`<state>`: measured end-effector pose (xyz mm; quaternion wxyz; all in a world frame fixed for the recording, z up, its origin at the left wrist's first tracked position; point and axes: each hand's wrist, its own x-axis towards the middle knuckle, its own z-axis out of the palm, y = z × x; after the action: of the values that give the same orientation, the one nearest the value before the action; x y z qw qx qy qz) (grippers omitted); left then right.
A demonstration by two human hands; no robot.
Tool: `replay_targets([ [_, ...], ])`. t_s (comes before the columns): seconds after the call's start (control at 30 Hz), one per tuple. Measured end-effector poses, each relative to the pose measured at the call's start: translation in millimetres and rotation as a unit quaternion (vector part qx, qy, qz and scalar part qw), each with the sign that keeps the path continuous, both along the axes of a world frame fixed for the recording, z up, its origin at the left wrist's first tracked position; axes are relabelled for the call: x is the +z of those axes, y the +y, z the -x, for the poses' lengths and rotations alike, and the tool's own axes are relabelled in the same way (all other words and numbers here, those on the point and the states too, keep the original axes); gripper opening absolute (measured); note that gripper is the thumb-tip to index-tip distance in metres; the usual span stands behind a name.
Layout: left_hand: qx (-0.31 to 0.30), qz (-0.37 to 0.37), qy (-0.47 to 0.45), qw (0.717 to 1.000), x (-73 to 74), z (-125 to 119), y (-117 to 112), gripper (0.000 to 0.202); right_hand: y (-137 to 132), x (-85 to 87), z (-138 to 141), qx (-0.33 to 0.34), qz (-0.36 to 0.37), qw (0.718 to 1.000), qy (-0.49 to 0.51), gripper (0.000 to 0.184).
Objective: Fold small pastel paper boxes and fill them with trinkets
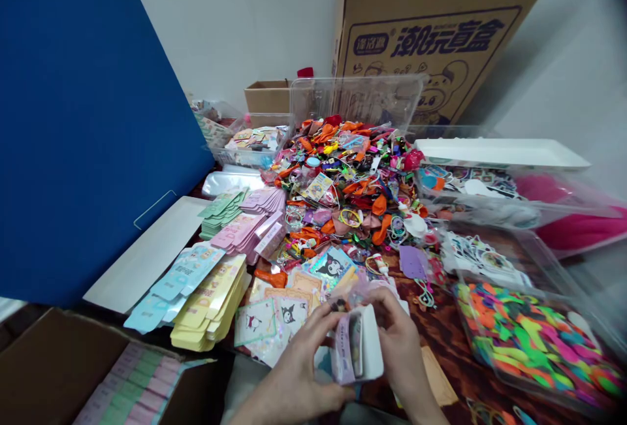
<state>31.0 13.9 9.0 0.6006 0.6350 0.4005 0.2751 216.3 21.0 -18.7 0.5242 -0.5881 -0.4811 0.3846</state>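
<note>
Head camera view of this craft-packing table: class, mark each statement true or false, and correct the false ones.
1. The left hand and right hand hold a pink-and-white paper packet. True.
2. The multicoloured cut pieces lie in a cardboard box. False: they lie in a clear plastic tray.
3. Balloons and small trinkets form a heap. True.
4. The blue board stands right of the heap. False: it stands to the left.
5. The open cardboard box holds pink and green cards. True.
</note>
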Motion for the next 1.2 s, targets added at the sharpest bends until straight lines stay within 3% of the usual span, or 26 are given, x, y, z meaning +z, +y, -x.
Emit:
replay_targets([
  [0.1, -0.01, -0.003, 0.014, 1.0, -5.2, 0.4, -4.0, 0.091, -6.9, 4.8, 5.7, 0.015, -0.082, 0.988, -0.128, 0.009],
  [0.2, 0.003, 0.016, -0.021, 1.0, -13.0, 6.6, -4.7, 0.09, -12.1, 8.2, 5.7, 0.088, -0.079, 0.981, -0.151, 0.011],
  [0.3, 0.004, 0.026, -0.05, 0.998, -18.2, 14.1, -4.3, 0.088, -13.1, 10.8, 1.6, 0.14, -0.017, 0.987, -0.074, 0.016],
  [0.4, -0.016, 0.019, -0.057, 0.998, -15.8, 15.9, -4.4, 0.089, -12.0, 7.6, 1.4, 0.158, 0.092, 0.979, 0.093, 0.028],
  [0.5, -0.033, 0.036, -0.088, 0.995, -7.0, 12.1, -4.4, 0.081, -10.9, -1.0, 6.1, 0.105, 0.151, 0.951, 0.25, 0.032],
  [0.57, -0.041, 0.06, -0.109, 0.991, -1.5, 9.9, -4.2, 0.076, -10.3, -5.7, 8.0, 0.084, 0.147, 0.945, 0.28, 0.041],
  [0.63, -0.043, 0.07, -0.103, 0.991, 1.6, 9.6, -4.0, 0.077, -9.8, -7.5, 6.3, 0.102, 0.147, 0.947, 0.268, 0.047],
  [0.73, -0.044, 0.036, -0.053, 0.997, 2.5, 13.0, -3.9, 0.081, -8.9, -4.1, -3.9, 0.135, 0.158, 0.955, 0.21, 0.029],
  [0.83, -0.024, -0.03, 0.038, 0.999, 1.4, 18.3, -2.9, 0.078, -7.4, 7.2, -20.9, 0.072, 0.131, 0.976, 0.159, 0.03],
  [0.97, -0.007, -0.134, 0.167, 0.977, -2.5, 22.5, 0.6, 0.075, -7.3, 31.0, -38.2, -0.011, 0.089, 0.98, 0.18, 0.034],
  [1.07, -0.01, -0.176, 0.209, 0.962, -6.0, 21.5, 3.9, 0.071, -8.7, 43.1, -35.3, 0.065, 0.097, 0.986, 0.118, 0.029],
  [1.2, -0.005, -0.204, 0.223, 0.953, -12.2, 21.4, 4.5, 0.074, -8.0, 40.4, -22.3, 0.163, 0.108, 0.978, -0.077, 0.022],
])
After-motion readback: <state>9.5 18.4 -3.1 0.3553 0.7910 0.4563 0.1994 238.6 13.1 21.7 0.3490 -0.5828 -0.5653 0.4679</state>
